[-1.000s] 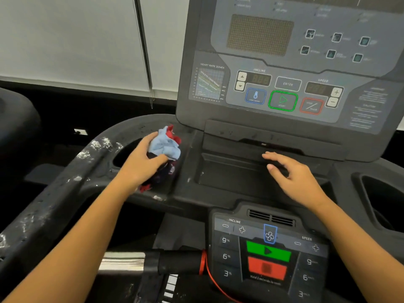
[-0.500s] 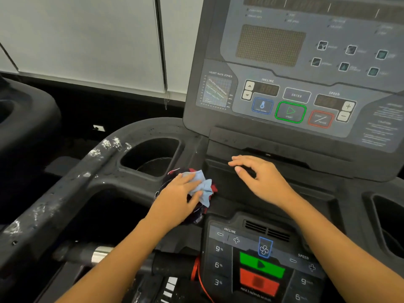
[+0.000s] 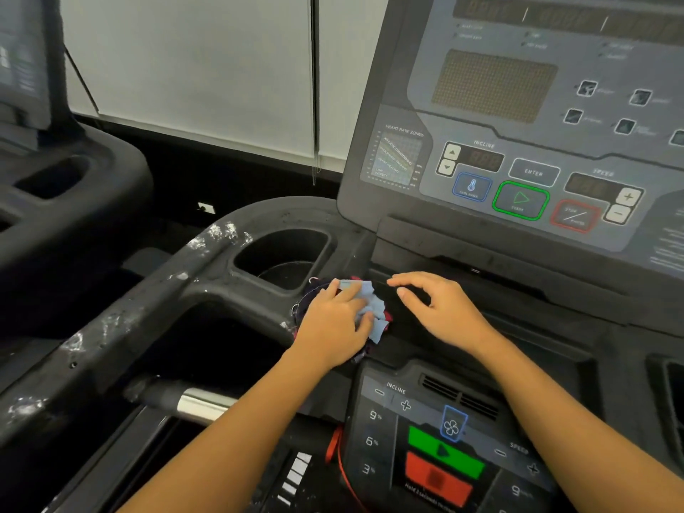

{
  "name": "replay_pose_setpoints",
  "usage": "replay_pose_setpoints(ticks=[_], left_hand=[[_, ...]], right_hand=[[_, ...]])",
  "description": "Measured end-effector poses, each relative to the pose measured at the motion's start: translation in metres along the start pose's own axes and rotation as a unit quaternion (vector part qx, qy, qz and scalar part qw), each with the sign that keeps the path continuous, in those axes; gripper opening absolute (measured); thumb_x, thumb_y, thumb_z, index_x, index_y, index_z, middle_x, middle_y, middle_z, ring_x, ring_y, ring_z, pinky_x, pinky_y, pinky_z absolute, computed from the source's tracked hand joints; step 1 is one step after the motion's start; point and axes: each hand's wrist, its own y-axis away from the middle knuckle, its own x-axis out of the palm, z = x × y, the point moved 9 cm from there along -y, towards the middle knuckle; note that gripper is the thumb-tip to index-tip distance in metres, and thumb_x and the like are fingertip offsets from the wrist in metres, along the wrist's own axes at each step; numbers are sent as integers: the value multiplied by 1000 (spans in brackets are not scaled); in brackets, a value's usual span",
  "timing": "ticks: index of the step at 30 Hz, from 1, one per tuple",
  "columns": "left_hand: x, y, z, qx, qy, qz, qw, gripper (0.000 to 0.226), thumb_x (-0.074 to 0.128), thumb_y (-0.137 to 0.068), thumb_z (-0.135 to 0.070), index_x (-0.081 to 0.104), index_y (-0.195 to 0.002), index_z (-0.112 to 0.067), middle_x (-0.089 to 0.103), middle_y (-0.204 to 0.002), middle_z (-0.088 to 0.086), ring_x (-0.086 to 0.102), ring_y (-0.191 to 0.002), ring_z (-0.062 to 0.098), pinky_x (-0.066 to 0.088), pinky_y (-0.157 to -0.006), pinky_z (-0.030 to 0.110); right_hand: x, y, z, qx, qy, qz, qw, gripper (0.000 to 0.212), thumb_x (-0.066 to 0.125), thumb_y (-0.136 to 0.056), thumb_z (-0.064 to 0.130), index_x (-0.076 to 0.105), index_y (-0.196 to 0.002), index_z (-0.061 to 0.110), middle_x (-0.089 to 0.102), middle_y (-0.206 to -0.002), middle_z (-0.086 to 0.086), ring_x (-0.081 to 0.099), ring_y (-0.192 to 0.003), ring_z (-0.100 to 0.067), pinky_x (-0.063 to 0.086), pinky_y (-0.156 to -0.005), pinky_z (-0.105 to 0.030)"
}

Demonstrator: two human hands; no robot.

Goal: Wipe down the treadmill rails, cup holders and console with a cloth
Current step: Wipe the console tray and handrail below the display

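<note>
Cloth (image 3: pixel 367 290) is bunched under the left hand (image 3: pixel 331 322), whose fingers (image 3: pixel 349 291) clamp it, with the cup holder (image 3: pixel 281 259) just at eleven o'clock, nearer this hand than the right hand (image 3: pixel 442 314), fingers relaxed apart at three o'clock.

Crumpled blue-red cloth (image 3: pixel 371 309) on black plastic ledge (image 3: pixel 547 312): right of oval cup holder (image 3: pixel 259 250), below grey console (image 3: pixel 518 124), behind lower keypad panel (image 3: pixel 425 442).

I had both bare forearms reaching in from the near edge, converging toward the middle. My left hand (image 3: pixel 333 323) lay palm down, its fingers curled over the cloth (image 3: pixel 370 307) and gripping it. My right hand (image 3: pixel 442 311) was just to its right, palm down, fingers loosely spread and slightly bent.
</note>
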Motion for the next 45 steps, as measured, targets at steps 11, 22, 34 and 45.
replay_pose_setpoints(ticks=[11, 22, 34, 45], left_hand=[[10, -8, 14, -36, 30, 27, 999, 51, 44, -95, -36, 33, -142, -20, 19, -155, 1, 9, -143, 25, 7, -115, 31], [5, -9, 33, -46, 106, -5, 993, 55, 44, -96, -31, 24, -146, -20, 11, -156, 2, 19, -141, 19, 15, -110, 21], [-5, 30, 65, 32, 65, -15, 997, 65, 18, -90, -57, 22, -146, -24, 20, -153, -9, 14, -141, 6, 7, -115, 20], [-23, 52, 129, 110, -117, -28, 987, 83, 72, -62, 12, 41, -136, -8, 44, -140, 13, 43, -128, 29, 4, -115, 24]], right_hand=[[-3, 16, -12, 16, -12, 8, 1000, 24, 54, -93, 18, 64, -115, 23, 58, -113, 17, 48, -106, 8, 28, -83, 7], [-4, 17, -13, 36, -36, 1, 999, 22, 55, -93, 22, 64, -111, 31, 60, -115, 18, 52, -108, 7, 34, -87, -1], [-4, 2, 11, 62, -36, -19, 997, 24, 53, -94, 25, 63, -114, 32, 60, -121, 14, 51, -116, 0, 38, -100, -22], [0, 3, 8, 93, -69, -45, 992, 21, 56, -92, 24, 65, -107, 35, 63, -114, 16, 55, -111, 2, 42, -101, -24]])
